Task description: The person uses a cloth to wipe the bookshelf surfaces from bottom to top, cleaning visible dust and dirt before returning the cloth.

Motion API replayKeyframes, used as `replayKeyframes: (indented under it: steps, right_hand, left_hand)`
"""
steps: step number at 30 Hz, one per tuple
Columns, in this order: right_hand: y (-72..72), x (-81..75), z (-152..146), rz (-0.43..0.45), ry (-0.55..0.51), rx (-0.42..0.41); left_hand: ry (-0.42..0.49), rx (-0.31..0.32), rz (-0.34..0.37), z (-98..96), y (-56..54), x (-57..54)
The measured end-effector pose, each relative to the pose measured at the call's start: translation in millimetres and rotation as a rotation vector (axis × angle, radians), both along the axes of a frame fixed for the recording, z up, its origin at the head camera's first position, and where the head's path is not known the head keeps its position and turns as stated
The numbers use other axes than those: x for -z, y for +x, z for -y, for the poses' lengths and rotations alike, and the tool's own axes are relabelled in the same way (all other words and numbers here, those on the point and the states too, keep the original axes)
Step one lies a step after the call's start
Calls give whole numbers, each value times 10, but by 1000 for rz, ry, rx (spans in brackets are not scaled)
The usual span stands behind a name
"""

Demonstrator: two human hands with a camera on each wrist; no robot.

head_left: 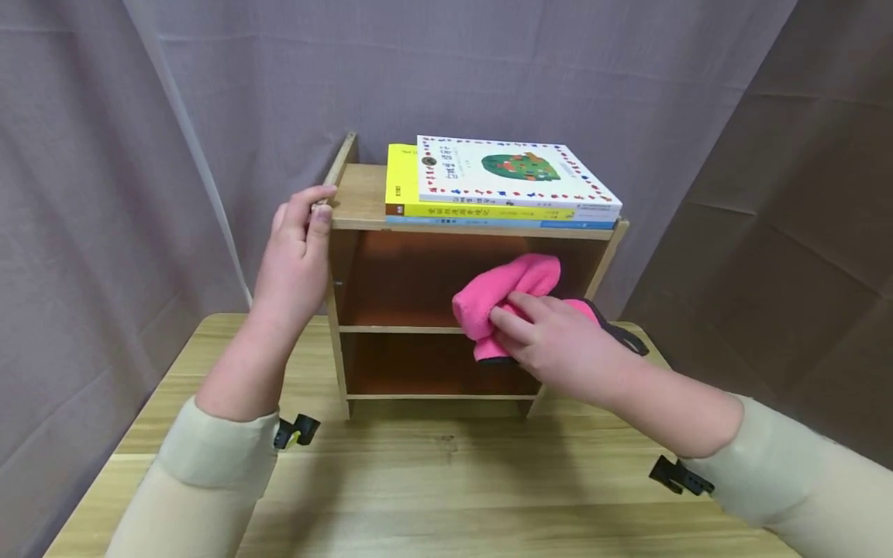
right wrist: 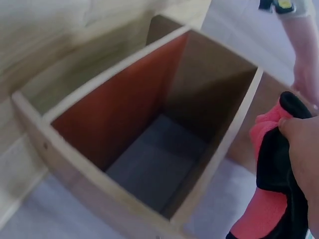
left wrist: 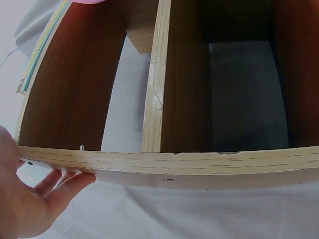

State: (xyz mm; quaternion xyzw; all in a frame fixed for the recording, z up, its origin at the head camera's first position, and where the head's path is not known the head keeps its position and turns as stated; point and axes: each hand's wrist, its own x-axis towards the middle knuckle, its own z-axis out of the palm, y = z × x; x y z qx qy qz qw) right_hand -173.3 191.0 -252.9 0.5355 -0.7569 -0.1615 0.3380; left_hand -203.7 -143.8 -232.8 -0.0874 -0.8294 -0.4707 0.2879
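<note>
A small wooden shelf [head_left: 401, 329] stands on the table, with open compartments facing me. My left hand [head_left: 294, 252] grips its upper left corner, fingers over the side panel's edge; in the left wrist view, that hand [left wrist: 30, 199] lies along the outside of the same panel [left wrist: 199, 163]. My right hand [head_left: 561, 341] holds a bunched pink and black cloth [head_left: 498, 291] in front of the upper compartment. Seen from the right wrist, the cloth [right wrist: 269, 199] shows pink and black parts, and the thumb presses on it. Its far end is hidden inside the folds.
Several books [head_left: 516, 174] lie stacked on the shelf's top, a white-covered one uppermost, yellow and blue spines beneath. Grey curtains [head_left: 474, 70] hang behind the table [head_left: 418, 480] and along both sides. The side panels rise above the top board at its left.
</note>
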Motion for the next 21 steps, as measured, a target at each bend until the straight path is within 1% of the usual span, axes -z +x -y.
replayKeyframes:
  steps: [3, 7, 12, 15, 21]
  right_hand:
    - [-42, -92, -45, 15, 18, 59]
    - [-53, -223, -76, 23, 64, 142]
    - [-68, -338, -82, 5, 138, 228]
    - [-78, -377, -79, 0, 157, 254]
    - [-91, -436, -8, -15, 159, 287]
  left_hand:
    - [0, 1, -4, -1, -7, 1]
    - [1, -1, -10, 2, -11, 6]
    - [3, -3, -8, -1, -4, 3]
    - [5, 0, -3, -10, 0, -4]
    - [10, 1, 4, -7, 19, -12]
